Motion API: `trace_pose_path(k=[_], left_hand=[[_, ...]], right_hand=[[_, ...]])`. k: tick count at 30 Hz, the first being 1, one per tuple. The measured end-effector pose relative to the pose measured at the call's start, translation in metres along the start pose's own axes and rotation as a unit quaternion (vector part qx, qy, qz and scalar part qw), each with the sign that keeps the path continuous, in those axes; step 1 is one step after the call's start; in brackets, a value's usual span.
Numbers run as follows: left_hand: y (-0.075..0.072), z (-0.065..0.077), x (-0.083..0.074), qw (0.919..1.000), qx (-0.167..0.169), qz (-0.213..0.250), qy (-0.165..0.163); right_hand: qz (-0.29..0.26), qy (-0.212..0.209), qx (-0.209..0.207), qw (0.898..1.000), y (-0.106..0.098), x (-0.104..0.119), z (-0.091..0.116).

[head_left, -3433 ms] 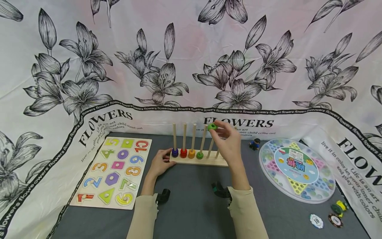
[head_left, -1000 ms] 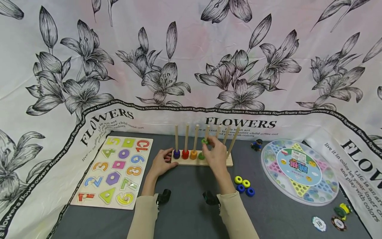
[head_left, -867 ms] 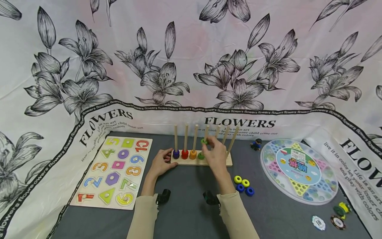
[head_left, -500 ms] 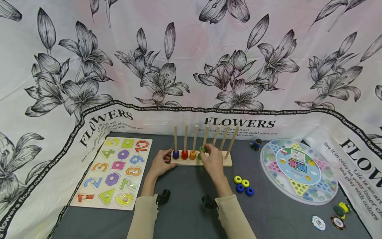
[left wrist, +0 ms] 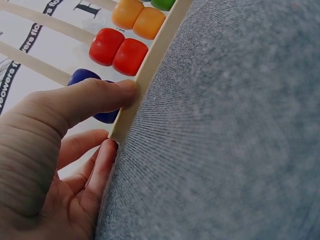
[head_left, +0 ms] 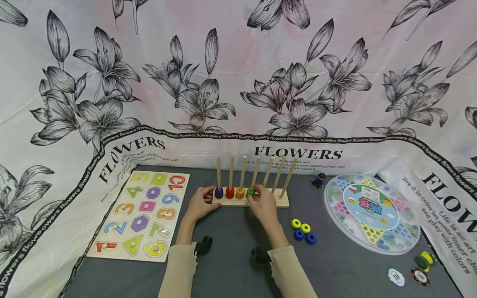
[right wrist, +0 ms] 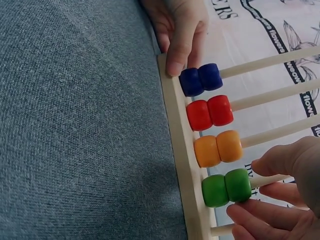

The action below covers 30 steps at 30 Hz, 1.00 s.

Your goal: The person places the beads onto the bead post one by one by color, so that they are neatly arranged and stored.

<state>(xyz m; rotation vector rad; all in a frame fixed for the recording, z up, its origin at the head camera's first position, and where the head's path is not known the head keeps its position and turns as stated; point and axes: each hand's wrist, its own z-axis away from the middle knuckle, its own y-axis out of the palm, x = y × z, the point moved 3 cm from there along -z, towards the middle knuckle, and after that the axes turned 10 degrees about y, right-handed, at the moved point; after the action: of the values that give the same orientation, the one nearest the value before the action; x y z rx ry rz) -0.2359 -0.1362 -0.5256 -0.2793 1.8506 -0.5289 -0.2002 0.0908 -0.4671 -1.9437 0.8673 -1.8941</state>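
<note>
A wooden peg stacker stands on the dark cloth. On its first pegs sit pairs of blue beads, red beads, orange beads and green beads. My left hand grips the left end of the base, its thumb on the front edge in the left wrist view. My right hand is at the upper green bead, which rests on the lower one. In the right wrist view the thumb stands slightly off that bead, and a finger lies close along its other side.
Two yellow beads and two blue loose beads lie right of the stacker. A number-and-shape puzzle board is at left. A round game board, toy figures and chips lie at right.
My right hand has brought a green bead over the fourth peg and down it, onto the lower green bead. The thumb now stands off it. My left hand keeps its grip on the base.
</note>
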Motion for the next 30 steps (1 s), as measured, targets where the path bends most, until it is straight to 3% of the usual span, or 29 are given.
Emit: trace_pose_path(k=[8,15,22,30], left_hand=[[-0.001,0.001,-0.001,1.0000,-0.004,-0.007,0.004],[-0.001,0.001,-0.001,1.0000,-0.006,-0.006,0.004],[0.001,0.001,-0.001,1.0000,-0.004,-0.007,0.004],[0.001,0.001,-0.003,1.0000,-0.002,-0.008,0.001]], right_hand=[[-0.004,0.016,0.000,1.000,-0.009,-0.005,0.003],[-0.023,-0.003,-0.006,1.000,-0.036,-0.019,0.009],[-0.050,-0.005,0.059,0.997,-0.077,-0.055,0.017],[-0.022,0.021,0.059,0.998,-0.126,-0.103,0.038]])
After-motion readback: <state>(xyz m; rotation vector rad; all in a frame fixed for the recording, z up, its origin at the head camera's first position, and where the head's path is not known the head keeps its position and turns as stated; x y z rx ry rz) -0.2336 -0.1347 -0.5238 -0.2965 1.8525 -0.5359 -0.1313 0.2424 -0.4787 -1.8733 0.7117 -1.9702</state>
